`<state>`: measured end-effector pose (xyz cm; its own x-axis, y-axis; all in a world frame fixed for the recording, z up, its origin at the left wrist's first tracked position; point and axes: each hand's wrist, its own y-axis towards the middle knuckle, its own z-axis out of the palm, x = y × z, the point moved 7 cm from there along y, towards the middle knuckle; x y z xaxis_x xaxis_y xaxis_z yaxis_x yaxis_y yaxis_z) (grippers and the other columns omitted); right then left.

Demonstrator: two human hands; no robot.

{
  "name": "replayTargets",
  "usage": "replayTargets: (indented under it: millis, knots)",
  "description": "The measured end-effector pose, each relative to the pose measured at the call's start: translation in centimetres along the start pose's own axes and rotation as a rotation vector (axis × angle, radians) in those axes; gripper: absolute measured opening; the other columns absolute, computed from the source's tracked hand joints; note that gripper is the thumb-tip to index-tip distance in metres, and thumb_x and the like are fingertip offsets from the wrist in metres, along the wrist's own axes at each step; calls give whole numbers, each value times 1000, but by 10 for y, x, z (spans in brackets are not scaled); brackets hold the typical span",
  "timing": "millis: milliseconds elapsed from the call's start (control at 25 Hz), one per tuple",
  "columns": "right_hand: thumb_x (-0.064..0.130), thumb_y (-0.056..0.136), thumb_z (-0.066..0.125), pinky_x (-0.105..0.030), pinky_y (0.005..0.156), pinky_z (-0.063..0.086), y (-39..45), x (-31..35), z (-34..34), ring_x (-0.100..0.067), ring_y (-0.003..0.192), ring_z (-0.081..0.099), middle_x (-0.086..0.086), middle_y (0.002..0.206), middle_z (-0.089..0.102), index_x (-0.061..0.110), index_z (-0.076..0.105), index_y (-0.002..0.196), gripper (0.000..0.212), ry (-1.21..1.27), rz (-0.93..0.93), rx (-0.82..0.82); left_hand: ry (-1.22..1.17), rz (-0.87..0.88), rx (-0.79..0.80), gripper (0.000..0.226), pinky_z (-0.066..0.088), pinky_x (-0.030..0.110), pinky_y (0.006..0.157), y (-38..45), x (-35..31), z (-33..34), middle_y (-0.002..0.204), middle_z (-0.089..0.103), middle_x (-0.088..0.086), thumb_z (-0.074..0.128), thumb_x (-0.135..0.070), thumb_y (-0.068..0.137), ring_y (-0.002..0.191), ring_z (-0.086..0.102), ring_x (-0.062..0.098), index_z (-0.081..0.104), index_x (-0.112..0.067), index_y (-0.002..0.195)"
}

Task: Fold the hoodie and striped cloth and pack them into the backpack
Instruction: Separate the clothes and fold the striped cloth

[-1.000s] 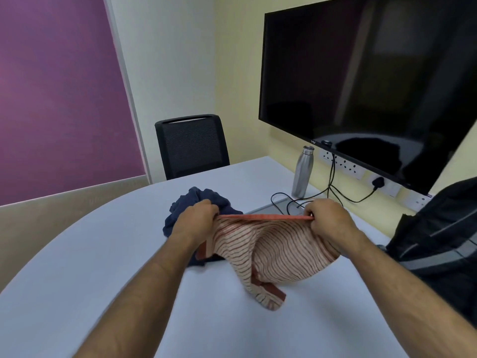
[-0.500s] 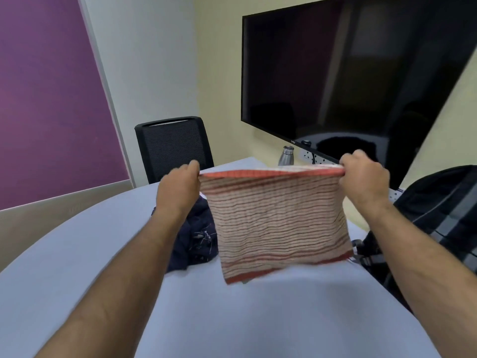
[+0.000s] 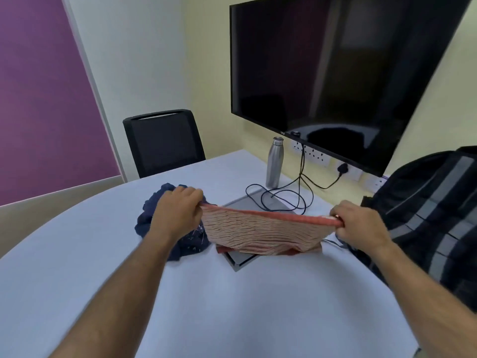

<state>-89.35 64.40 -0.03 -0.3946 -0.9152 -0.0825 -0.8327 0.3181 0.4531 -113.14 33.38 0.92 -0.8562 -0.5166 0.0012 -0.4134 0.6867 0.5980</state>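
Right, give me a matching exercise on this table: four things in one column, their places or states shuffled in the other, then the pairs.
Things:
1. striped cloth
2. hoodie
3. backpack
4. steel bottle

Places or states:
A. standing upright below the screen
B. crumpled in a heap on the table
C. held stretched between both hands
D. at the table's right edge

Pairs: 1-C, 2-B, 3-D, 4-A

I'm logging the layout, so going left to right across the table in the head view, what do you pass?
navy hoodie → left hand → striped cloth → right hand → backpack. The steel bottle and cables sit farther back, above the cloth's span, so they are left out.
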Motion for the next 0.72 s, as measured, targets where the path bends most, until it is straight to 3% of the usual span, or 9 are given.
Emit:
replayTargets:
  millis: [160,280,480,600,720]
  knots:
    - [38,74,63,-28,66,49,-67,16,71,-12,83,62,14,90,66,31,65,89,16,43,17,497,-240,-42,380,10,30,26,51,-71,-13,55,70,58,-5,53,-14,71,65,48,21,48,-22,69]
    - [34,76,55,-24,64,44,-118,32,107,-10,80,59,12,87,66,30,59,81,8,74,21,699,-236,-82,672,9,40,28,59,-129,-27,95,89,68,-4,48,-15,77,79,59,22,49,-24,77]
    - [22,78,50,-24,66,39,-184,55,138,-11,77,52,14,83,55,30,55,80,9,122,22,866,-188,-130,1014,22,57,29,82,-214,-43,142,108,68,-8,54,-24,88,95,64,13,63,-31,107]
    - [24,75,51,-23,65,38,-213,64,149,-10,77,53,15,81,56,30,52,73,7,154,52,944,-157,-111,1076,21,55,27,75,-243,-47,146,98,65,-6,54,-20,83,89,64,15,63,-25,100]
    - [26,69,55,-19,62,39,-245,71,161,-7,78,56,16,80,60,34,48,62,13,190,66,1062,-136,-61,1152,15,45,24,63,-266,-51,144,77,50,-12,54,-18,76,79,57,16,59,-24,88]
